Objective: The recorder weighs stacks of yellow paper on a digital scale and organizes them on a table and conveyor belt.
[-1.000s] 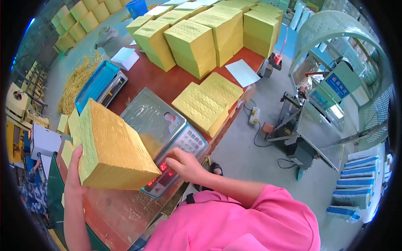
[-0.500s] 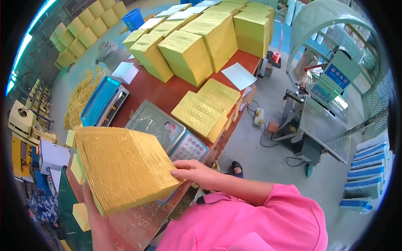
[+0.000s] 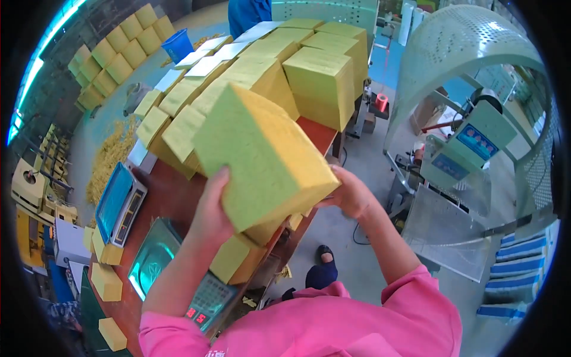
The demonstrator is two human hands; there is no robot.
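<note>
A thick block of yellow paper sheets [image 3: 253, 163] is held tilted in the air between my two hands, over the right side of the red table. My left hand [image 3: 213, 205] grips its near left side, thumb on the flat face. At the block's right end, my right hand [image 3: 350, 191] closes around the corner, its fingers partly hidden. Beneath the block, another yellow paper stack [image 3: 231, 259] shows in part beside a digital scale with a shiny metal pan [image 3: 153, 256]. Its keypad panel [image 3: 213, 294] has lit red digits.
Tall yellow paper stacks [image 3: 321, 74] crowd the far end of the red table [image 3: 178, 193]. A second scale with a blue tray [image 3: 113, 190] stands left, near small yellow blocks [image 3: 107, 282]. At right is a machine with a perforated arch [image 3: 464, 35]. A person in blue [image 3: 247, 15] stands beyond.
The paper block has moved right and away from me, and turned to show a flat face. My left hand came across with it. The scale's pan and keypad are now partly behind my left arm.
</note>
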